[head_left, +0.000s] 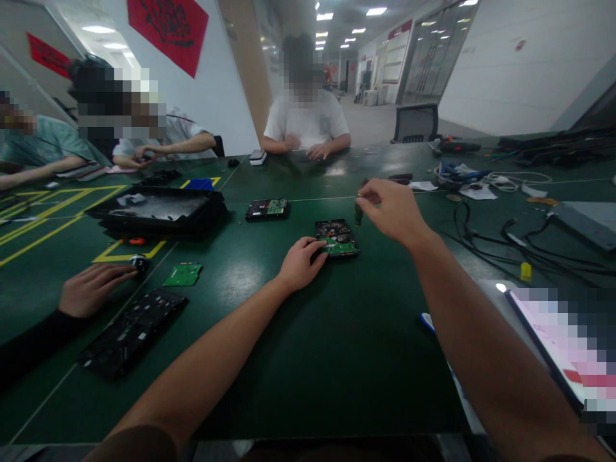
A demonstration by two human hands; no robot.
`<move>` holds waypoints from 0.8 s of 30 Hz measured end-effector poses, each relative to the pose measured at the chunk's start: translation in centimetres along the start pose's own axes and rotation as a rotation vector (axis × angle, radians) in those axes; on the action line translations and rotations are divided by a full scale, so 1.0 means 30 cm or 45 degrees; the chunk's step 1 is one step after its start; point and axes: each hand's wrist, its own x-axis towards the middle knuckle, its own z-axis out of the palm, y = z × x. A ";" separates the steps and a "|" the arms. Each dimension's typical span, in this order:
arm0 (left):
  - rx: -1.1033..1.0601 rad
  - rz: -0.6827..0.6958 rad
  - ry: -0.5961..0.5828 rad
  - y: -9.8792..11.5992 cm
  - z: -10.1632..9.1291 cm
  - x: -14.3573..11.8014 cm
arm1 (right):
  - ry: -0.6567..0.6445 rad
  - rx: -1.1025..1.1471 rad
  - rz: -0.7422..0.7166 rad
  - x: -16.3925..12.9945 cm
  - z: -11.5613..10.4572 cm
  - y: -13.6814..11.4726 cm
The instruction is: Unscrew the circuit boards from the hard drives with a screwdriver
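Note:
A hard drive lies on the green table with its green circuit board facing up. My left hand is closed on its left edge, thumb and fingers against the board side. To the right, my right hand pinches the top of a small dark screwdriver with yellow marks. The screwdriver points downward beside the drive's upper right corner; I cannot make out its tip. A second hard drive lies farther back to the left, out of my hands.
At left, a co-worker's hand holds a small dark object near a loose green circuit board and a black part. Beyond stands a black tray. Black cables, a grey metal box and a lit screen are at right.

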 end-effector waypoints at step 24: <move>-0.002 -0.008 -0.019 0.001 -0.002 0.002 | -0.139 0.138 0.159 -0.012 -0.009 -0.033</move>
